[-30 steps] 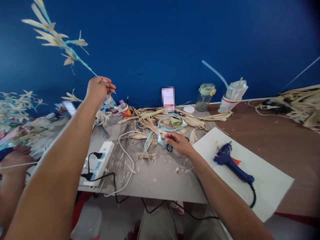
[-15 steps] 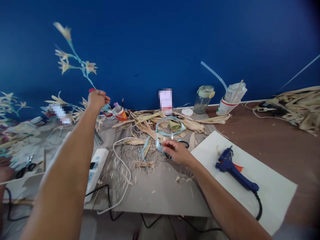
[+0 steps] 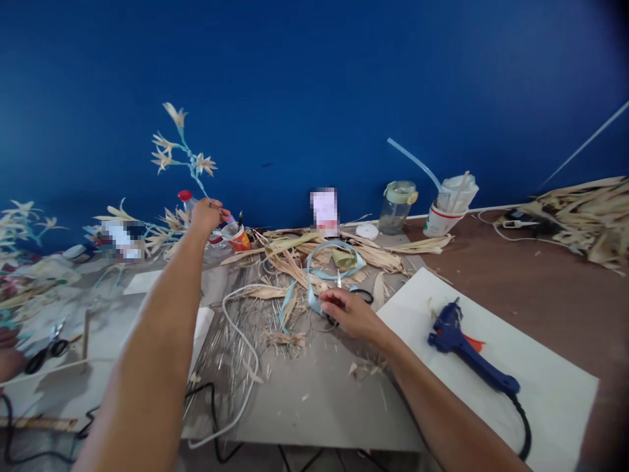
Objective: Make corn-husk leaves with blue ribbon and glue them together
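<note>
My left hand [image 3: 206, 215] is closed around the lower stem of a flower spray [image 3: 192, 160], held upright against the blue wall. The spray has several pale, husk-like blossoms on a light-blue wrapped stem. Over the middle of the table rests my right hand [image 3: 346, 313], fingers loosely bent and apart from the thumb, with nothing clearly held. Beneath and behind it lie black-handled scissors [image 3: 362, 296], partly covered by the hand. A light-blue ribbon [image 3: 313, 298] loops beside its fingertips. Dry husk strips [image 3: 295, 252] are strewn behind.
A blue glue gun [image 3: 469, 357] lies on a white board [image 3: 545, 400] at the right. Paper cups [image 3: 442, 219], a clear jar [image 3: 396, 208] and a red-capped bottle [image 3: 185, 196] line the back. A white cable [image 3: 253, 347] crosses thin wires. Another person's hand [image 3: 10, 357] shows at far left, near other scissors [image 3: 46, 354].
My left hand and the flower spray have moved right and the spray is lower, uncovering the red-capped bottle. My right hand stays by the scissors. The view has tilted slightly up.
</note>
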